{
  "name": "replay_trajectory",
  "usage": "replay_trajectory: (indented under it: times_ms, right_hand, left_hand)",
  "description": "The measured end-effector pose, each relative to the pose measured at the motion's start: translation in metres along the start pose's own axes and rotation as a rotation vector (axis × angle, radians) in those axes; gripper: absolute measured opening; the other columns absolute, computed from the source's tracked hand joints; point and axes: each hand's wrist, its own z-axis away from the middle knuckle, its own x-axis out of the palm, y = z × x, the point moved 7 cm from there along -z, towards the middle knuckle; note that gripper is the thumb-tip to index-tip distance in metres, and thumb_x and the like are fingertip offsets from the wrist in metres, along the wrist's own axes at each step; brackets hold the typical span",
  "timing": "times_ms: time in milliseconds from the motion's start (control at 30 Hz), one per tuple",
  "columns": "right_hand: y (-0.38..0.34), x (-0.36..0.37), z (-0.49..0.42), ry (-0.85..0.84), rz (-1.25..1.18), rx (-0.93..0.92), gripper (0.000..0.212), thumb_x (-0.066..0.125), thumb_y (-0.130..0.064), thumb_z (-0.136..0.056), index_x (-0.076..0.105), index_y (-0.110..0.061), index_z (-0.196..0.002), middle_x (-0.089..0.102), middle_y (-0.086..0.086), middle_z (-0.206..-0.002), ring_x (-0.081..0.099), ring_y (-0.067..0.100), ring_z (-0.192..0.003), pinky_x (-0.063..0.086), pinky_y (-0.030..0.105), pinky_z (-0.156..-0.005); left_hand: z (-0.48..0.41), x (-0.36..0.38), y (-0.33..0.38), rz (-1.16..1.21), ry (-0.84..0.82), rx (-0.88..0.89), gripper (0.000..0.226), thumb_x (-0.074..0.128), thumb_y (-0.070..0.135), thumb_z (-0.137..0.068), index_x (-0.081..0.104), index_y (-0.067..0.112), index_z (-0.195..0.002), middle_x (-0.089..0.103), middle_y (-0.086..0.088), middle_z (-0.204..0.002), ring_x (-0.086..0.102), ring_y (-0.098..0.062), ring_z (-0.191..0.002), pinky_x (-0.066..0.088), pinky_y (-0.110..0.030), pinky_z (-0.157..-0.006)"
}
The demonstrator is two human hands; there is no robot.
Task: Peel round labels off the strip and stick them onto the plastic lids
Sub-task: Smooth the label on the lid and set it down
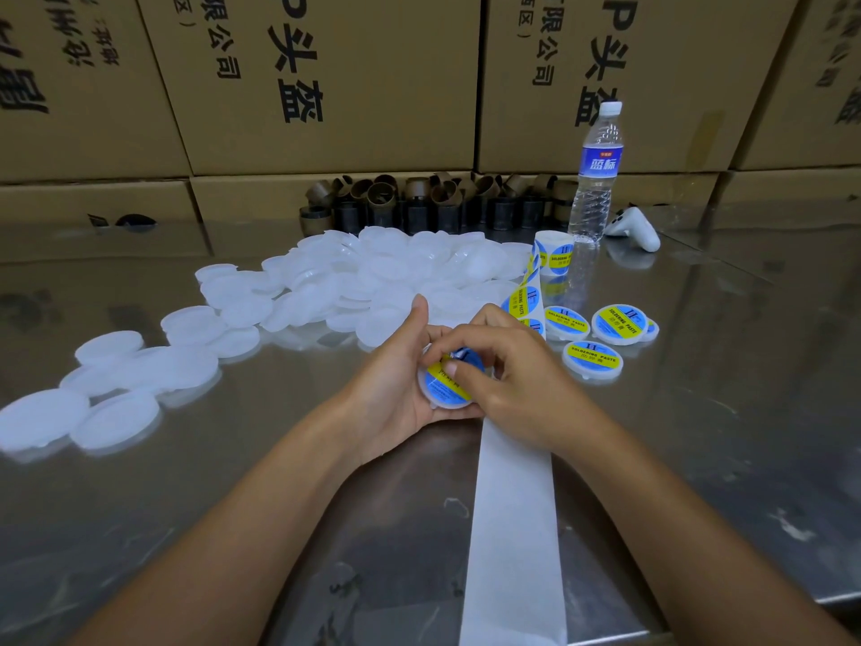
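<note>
My left hand cups a white plastic lid above the steel table. A round blue and yellow label lies partly on that lid, one edge still curled up. My right hand presses the label down with thumb and fingertips. The white backing strip runs from the table's front edge up under my hands to the label roll, with several labels left on its far part. Several labelled lids lie to the right of the strip. A big heap of blank lids spreads to the left and behind.
A water bottle stands behind the roll, with a white controller beside it. Dark cardboard cores line the back. Cardboard boxes wall off the far side. The table edge is at the lower right.
</note>
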Motion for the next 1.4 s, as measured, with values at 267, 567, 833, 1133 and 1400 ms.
replay_trajectory:
  times_ms: [267,567,833,1133,1400]
  right_hand:
    - [-0.001,-0.002,0.001,0.003,-0.011,0.011,0.027,0.064,-0.011,-0.087,0.070,-0.038,-0.087,0.039,-0.003,-0.079,0.040,0.004,-0.071,0.032,0.013,-0.064]
    - [0.000,-0.004,0.000,0.028,-0.020,0.040,0.029,0.067,-0.012,-0.085,0.070,-0.039,-0.095,0.043,0.000,-0.079,0.042,0.002,-0.069,0.032,0.012,-0.064]
    - [0.002,-0.004,0.000,0.029,-0.006,0.038,0.031,0.066,-0.013,-0.086,0.070,-0.037,-0.105,0.045,0.001,-0.080,0.042,0.003,-0.070,0.032,0.012,-0.065]
    - [0.006,-0.001,-0.001,0.015,0.025,0.041,0.034,0.066,-0.015,-0.086,0.068,-0.041,-0.107,0.044,-0.004,-0.077,0.042,0.003,-0.069,0.032,0.015,-0.063]
    - [0.011,-0.007,-0.001,0.084,-0.016,0.064,0.052,0.073,-0.016,-0.080,0.057,-0.039,-0.124,0.045,-0.005,-0.078,0.044,0.005,-0.066,0.038,0.015,-0.066]
  left_hand:
    - [0.000,0.000,-0.001,0.055,-0.030,0.009,0.066,0.022,0.056,-0.096,0.048,0.002,-0.124,0.062,-0.018,-0.103,0.067,-0.023,-0.088,0.059,-0.041,-0.072]
    - [-0.001,-0.002,-0.001,0.069,-0.050,0.015,0.059,0.024,0.057,-0.096,0.048,0.007,-0.116,0.069,-0.016,-0.098,0.069,-0.024,-0.087,0.059,-0.042,-0.071]
    - [-0.003,-0.003,-0.002,0.071,-0.055,0.006,0.062,0.023,0.057,-0.096,0.053,0.005,-0.107,0.070,-0.016,-0.099,0.070,-0.024,-0.089,0.060,-0.043,-0.073]
    - [-0.004,-0.004,-0.005,0.048,-0.055,-0.019,0.066,0.023,0.058,-0.095,0.060,0.004,-0.102,0.071,-0.015,-0.099,0.071,-0.023,-0.089,0.060,-0.042,-0.074]
    - [-0.005,-0.008,-0.006,0.038,0.030,-0.001,0.054,0.028,0.058,-0.095,0.048,0.009,-0.104,0.066,-0.015,-0.095,0.068,-0.027,-0.089,0.056,-0.049,-0.081]
